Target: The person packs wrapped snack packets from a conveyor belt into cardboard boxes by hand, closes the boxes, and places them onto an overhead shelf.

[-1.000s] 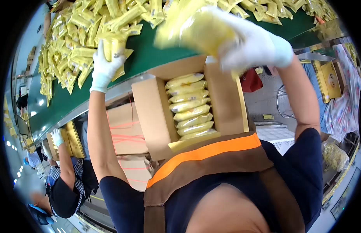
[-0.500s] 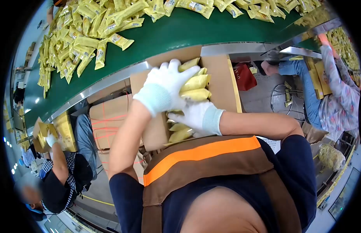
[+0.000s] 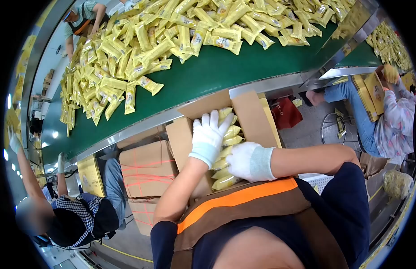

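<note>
A: Green counter (image 3: 248, 67) beyond open carton (image 3: 257, 119), loose packets (image 3: 165, 51) heaped on it. Row direction?
B: Packed packets (image 3: 232, 141) in carton: long axes left-right.
A: Blocking?
B: Left hand (image 3: 207, 134), fingers spread, and right hand (image 3: 247, 160), bent, cover some; right's grip: can't tell.
A: Around?
B: Strapped boxes (image 3: 147, 168) left of carton, red bag (image 3: 286, 113) right.

Gray floor (image 3: 312, 129), yellow line (image 3: 127, 254); bright lights (image 3: 5, 154) far left.
</note>
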Action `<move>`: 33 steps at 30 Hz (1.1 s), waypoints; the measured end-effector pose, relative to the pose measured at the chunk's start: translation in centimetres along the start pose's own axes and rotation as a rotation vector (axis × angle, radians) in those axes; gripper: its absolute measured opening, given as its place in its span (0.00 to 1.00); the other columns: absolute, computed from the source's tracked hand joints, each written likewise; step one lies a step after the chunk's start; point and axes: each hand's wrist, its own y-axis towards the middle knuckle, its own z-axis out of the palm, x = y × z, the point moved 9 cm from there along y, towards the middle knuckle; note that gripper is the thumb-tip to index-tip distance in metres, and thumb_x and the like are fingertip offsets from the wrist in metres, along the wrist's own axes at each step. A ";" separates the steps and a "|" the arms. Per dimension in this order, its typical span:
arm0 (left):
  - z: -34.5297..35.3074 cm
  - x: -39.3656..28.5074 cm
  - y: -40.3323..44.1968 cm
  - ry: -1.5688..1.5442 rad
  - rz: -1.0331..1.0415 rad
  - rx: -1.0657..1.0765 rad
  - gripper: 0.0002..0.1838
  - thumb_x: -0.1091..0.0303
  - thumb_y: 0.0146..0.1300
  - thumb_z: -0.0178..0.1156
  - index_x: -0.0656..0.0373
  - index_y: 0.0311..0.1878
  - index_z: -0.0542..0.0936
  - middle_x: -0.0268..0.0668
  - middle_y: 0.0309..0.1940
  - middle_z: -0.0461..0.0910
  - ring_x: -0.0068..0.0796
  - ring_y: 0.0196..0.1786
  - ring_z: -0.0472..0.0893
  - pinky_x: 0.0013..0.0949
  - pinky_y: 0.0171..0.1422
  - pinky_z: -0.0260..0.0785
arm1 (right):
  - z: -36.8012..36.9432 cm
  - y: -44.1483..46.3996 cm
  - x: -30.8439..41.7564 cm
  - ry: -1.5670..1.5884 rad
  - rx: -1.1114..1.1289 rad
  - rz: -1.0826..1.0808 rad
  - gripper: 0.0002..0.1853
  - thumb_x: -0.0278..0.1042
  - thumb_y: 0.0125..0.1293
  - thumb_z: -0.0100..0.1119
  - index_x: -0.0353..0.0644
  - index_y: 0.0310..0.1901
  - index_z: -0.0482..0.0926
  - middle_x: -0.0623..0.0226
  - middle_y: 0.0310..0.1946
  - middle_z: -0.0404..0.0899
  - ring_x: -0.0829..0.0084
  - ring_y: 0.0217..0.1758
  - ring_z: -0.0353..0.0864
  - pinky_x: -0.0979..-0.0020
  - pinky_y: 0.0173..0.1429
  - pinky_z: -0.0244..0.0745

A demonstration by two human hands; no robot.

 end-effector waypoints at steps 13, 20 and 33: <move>-7.0 23.3 3.2 -0.456 -0.462 -0.696 0.27 0.65 0.66 0.62 0.62 0.67 0.71 0.54 0.65 0.69 0.51 0.65 0.71 0.42 0.72 0.61 | -19.0 -4.2 -29.3 0.404 -0.960 0.444 0.25 0.47 0.66 0.60 0.45 0.61 0.77 0.56 0.56 0.78 0.62 0.56 0.80 0.64 0.63 0.73; 9.1 32.5 4.3 -0.260 -0.817 -0.446 0.41 0.66 0.59 0.65 0.52 0.75 0.60 0.66 0.75 0.47 0.67 0.71 0.62 0.48 0.73 0.62 | -17.2 5.3 -37.7 -0.128 -0.612 0.800 0.43 0.66 0.50 0.65 0.68 0.70 0.69 0.50 0.75 0.55 0.45 0.63 0.73 0.55 0.65 0.70; 0.7 24.8 -4.3 -0.793 -0.674 -0.791 0.41 0.88 0.57 0.52 0.65 0.76 0.55 0.50 0.71 0.63 0.41 0.73 0.65 0.38 0.74 0.60 | -7.1 -6.2 -28.7 -0.288 -0.934 0.594 0.25 0.50 0.56 0.68 0.55 0.55 0.78 0.58 0.70 0.63 0.51 0.72 0.62 0.46 0.73 0.56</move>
